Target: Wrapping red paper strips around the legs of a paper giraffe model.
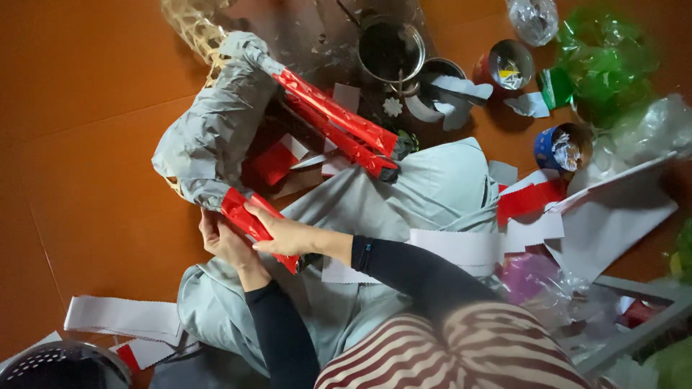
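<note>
1. At the far left, a grey plastic basket (pixel 61 364) sits at the bottom corner of the orange floor (pixel 86 108), with a white scalloped paper strip (pixel 119 317) lying just beside it.
2. My left hand (pixel 225 241) comes up from below in a black sleeve and cups the underside of a red foil-wrapped leg (pixel 252 223); its fingers are curled against the leg from behind, though I cannot tell how tightly.
3. That leg belongs to a woven bamboo frame figure (pixel 213 126) covered in grey paper, which rests over my lap and the floor, with bare weave showing at its top.
4. My right hand (pixel 282 234) lies over the same leg from above, fingers flat and pressing the red foil down against it.
5. Two more red foil legs (pixel 339 130) stick out to the right of the figure, side by side, ending in dark tips.
6. Beyond them stands a metal pot (pixel 391 50) and, further right, a small open tin (pixel 508 66).
7. A blue tin (pixel 562 148) sits near red and white paper scraps (pixel 530 198).
8. Crumpled green cellophane (pixel 602 61) lies at the far right.
</note>
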